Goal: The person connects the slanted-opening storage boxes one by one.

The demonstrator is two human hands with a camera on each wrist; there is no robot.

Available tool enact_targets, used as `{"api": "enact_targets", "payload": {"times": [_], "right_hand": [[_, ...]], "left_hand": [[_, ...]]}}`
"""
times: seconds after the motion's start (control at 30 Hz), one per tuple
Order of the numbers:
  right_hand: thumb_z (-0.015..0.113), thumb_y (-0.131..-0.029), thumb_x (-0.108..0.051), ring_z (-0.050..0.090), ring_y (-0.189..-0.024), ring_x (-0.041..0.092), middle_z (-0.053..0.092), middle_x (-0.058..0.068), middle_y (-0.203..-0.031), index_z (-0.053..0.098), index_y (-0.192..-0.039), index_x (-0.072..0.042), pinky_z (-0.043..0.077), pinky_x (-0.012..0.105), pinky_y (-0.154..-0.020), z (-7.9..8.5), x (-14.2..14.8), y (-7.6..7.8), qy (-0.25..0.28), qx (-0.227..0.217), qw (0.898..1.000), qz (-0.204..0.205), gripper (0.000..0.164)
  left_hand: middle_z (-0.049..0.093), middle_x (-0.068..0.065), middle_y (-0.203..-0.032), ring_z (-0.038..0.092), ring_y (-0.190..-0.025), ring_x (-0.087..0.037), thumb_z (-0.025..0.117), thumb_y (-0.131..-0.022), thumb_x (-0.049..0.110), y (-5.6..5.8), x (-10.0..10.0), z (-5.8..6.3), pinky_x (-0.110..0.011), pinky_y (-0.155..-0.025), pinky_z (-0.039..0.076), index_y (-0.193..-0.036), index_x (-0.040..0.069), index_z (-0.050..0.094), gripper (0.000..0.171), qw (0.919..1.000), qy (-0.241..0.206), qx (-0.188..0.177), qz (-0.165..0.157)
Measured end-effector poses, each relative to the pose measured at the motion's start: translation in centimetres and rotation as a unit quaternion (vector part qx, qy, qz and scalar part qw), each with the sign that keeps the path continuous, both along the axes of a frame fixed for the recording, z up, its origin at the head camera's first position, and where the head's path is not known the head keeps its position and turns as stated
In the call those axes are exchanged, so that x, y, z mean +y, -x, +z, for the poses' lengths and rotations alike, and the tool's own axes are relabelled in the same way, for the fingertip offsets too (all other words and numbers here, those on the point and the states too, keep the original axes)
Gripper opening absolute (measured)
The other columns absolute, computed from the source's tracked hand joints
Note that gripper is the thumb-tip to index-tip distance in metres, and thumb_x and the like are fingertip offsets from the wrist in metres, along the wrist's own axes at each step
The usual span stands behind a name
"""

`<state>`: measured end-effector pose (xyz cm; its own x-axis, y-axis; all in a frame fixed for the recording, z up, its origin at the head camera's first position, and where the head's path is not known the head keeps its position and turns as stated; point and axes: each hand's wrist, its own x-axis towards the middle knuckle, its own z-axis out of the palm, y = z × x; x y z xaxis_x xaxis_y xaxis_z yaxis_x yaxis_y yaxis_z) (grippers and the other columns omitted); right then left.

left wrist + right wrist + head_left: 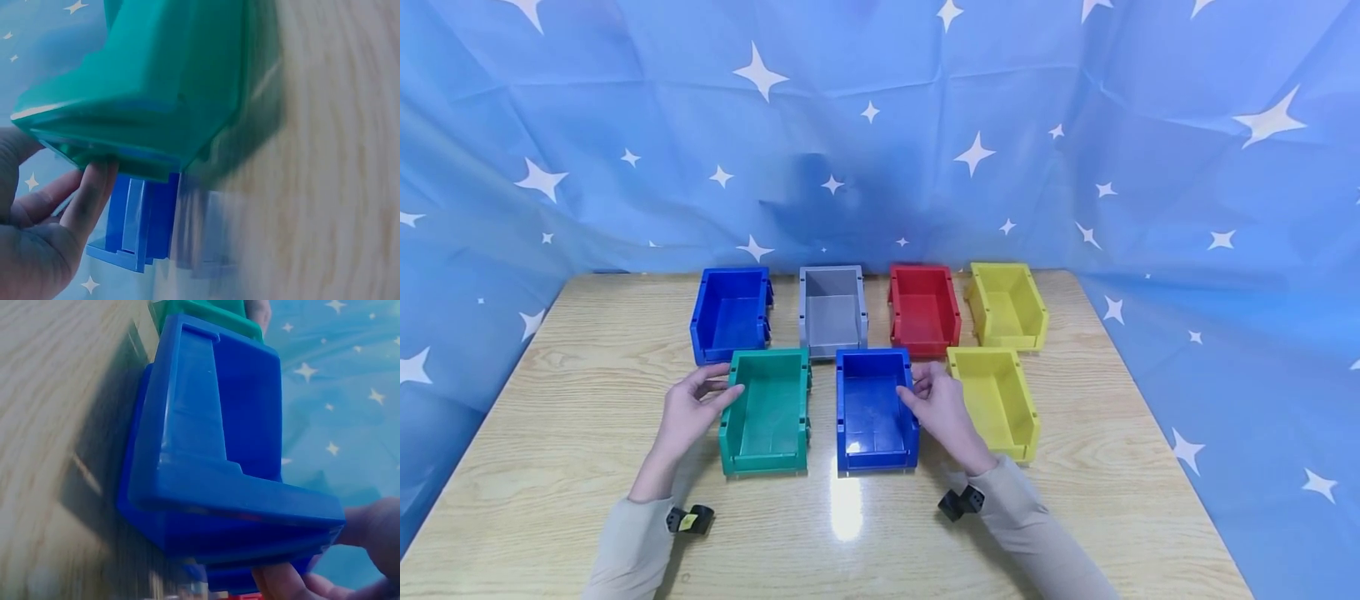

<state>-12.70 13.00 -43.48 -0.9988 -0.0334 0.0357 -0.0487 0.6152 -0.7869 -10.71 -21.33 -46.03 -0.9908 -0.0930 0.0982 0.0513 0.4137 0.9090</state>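
My left hand (691,408) pinches the left side wall of a green open-front storage bin (771,404), thumb over the rim and fingers outside, as the left wrist view also shows. To its right, a blue storage bin (872,408) has its right side wall held by my right hand (946,410), the thumb inside and the fingers behind the wall. A narrow gap separates these two bins in the head view. Just right of my right hand is a yellow bin (996,400), its left edge partly covered by that hand.
Behind stands a back row: a blue bin (730,312), a grey bin (833,308), a red bin (925,308) and another yellow bin (1009,304). All sit on a wood-grain table (820,550). A blue star-patterned cloth (880,183) hangs behind the table's far edge.
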Motion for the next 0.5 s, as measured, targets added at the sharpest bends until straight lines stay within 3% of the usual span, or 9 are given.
{"api": "enact_targets", "payload": {"times": [0.27,0.5], "right_hand": [[0.071,-0.082,-0.009,0.053,-0.055,0.014,0.061,0.008,-0.069,0.061,-0.084,0.002,0.048,0.023,-0.048,0.06,0.03,0.08,-0.015,0.013,1.0,0.019,0.015],[0.071,-0.081,-0.008,0.05,-0.052,0.013,0.059,0.007,-0.065,0.062,-0.081,0.002,0.044,0.021,-0.045,-0.16,0.08,0.21,-0.019,0.032,0.999,0.023,0.014]], "left_hand": [[0.066,-0.017,-0.092,0.059,-0.072,0.001,0.073,-0.083,0.019,-0.29,0.27,0.39,-0.014,-0.063,0.049,-0.1,-0.004,0.065,0.03,0.9987,0.029,-0.01,0.041],[0.068,-0.016,-0.092,0.058,-0.07,-0.002,0.071,-0.085,0.024,-0.45,-0.04,0.2,-0.016,-0.061,0.048,-0.096,-0.004,0.069,0.031,0.9976,0.053,-0.038,0.025]]}}
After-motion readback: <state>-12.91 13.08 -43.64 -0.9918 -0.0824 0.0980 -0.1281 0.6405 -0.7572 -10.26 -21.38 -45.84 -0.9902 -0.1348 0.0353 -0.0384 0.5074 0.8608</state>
